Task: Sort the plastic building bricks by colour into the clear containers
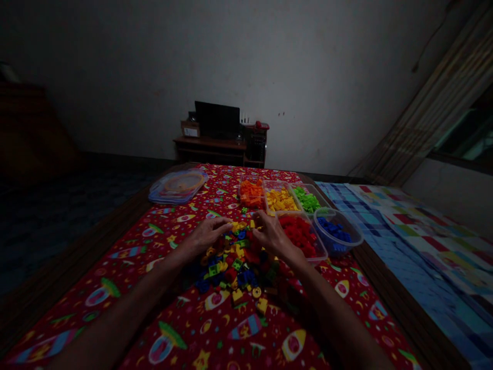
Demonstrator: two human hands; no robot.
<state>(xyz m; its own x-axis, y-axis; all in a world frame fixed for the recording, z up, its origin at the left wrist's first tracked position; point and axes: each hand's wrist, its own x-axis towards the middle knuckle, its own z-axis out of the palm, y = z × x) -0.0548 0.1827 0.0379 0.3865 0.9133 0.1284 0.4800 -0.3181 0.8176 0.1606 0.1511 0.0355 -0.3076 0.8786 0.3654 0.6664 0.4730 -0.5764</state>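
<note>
A mixed pile of toy building bricks [234,262] in yellow, blue, green and red lies on the red patterned cloth [185,329]. My left hand [206,234] reaches in at its far left edge, fingers stretched out beside some yellow bricks [239,225]. Across from it, my right hand [271,234] bends over the far right side of the pile, with a yellow brick [252,224] at its fingertips. Shadow and the hand itself partly hide that grip. A red brick container [321,246] stands just right of my right hand.
Further clear containers hold orange bricks [251,193], yellow bricks [282,199], green bricks [307,199] and, in a round tub [356,236], blue bricks. Stacked plastic lids [177,186] lie at the far left. A monitor [217,119] stands on a desk by the wall.
</note>
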